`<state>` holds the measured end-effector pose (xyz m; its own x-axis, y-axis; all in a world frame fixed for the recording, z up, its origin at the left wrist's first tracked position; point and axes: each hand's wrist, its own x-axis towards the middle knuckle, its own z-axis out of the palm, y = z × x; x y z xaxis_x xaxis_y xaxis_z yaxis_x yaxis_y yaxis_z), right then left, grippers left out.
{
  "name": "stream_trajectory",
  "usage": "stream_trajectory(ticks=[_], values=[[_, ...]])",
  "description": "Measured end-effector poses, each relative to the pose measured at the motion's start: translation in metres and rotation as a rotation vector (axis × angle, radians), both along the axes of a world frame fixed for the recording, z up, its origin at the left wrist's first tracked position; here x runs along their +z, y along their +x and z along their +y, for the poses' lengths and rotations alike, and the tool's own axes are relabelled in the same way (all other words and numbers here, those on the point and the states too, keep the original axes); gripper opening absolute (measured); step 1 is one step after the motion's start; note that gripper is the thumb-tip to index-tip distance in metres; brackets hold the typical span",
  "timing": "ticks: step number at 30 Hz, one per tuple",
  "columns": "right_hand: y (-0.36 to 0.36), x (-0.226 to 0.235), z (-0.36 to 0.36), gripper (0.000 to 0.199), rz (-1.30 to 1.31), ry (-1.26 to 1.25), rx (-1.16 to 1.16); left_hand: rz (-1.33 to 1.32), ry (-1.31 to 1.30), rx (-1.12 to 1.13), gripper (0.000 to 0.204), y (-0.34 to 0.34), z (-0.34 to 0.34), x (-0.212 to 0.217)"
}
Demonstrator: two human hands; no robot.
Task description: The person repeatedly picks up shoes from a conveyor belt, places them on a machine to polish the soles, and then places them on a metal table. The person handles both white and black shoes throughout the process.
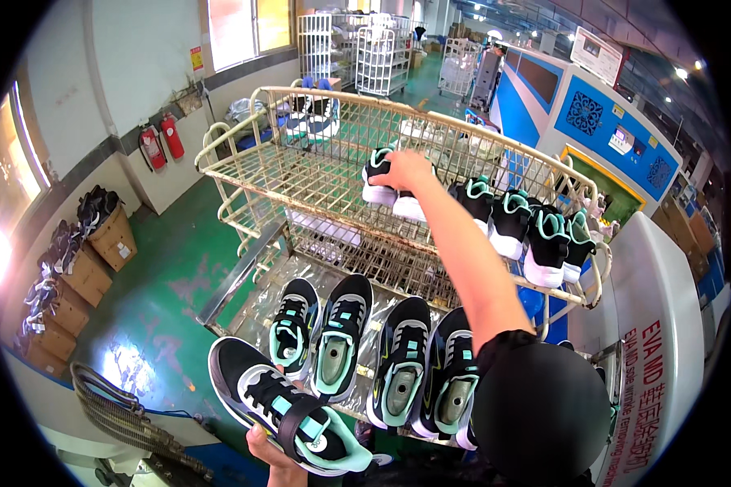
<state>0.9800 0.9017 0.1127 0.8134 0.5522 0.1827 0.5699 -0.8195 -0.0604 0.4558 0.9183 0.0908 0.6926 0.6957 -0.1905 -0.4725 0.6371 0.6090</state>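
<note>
My left hand (278, 458) grips a black, grey and mint sneaker (288, 410) from below, near the lower edge. A dark strap crosses the sneaker's opening. My right hand (412, 172) reaches far forward over the wire rack cart (300, 174), its fingers closed on a black sneaker (378, 176) with a white sole. Another white-soled sneaker (410, 207) stands right beside it, partly behind my hand and arm. Between my arms, several like sneakers (345, 325) stand on a plastic-covered surface (309, 272), some with grey inserts showing inside. A dark blurred patch hides the lower right.
Several black and mint sneakers (512, 223) line the cart's right end; blue-trimmed shoes (313, 122) stand at its far left. White machine housing (662, 300) rises at right. Ribbed hoses (126, 414) lie lower left. Cartons (112, 239) and fire extinguishers (170, 136) are along the left wall.
</note>
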Motion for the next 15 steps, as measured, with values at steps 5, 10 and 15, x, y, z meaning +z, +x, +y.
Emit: stream_trajectory(ticks=[5,10,15], values=[[-0.031,0.014,-0.006,0.048,0.073,0.087,0.04,0.004,-0.073,-0.017,0.109,-0.011,-0.005,0.002],[-0.128,0.085,-0.075,0.044,0.431,0.555,0.218,-0.17,-0.046,-0.086,0.096,-0.014,0.014,-0.007],[-0.225,0.142,-0.13,0.027,0.963,0.752,0.369,-0.243,-0.218,-0.184,0.094,0.037,0.006,0.035]])
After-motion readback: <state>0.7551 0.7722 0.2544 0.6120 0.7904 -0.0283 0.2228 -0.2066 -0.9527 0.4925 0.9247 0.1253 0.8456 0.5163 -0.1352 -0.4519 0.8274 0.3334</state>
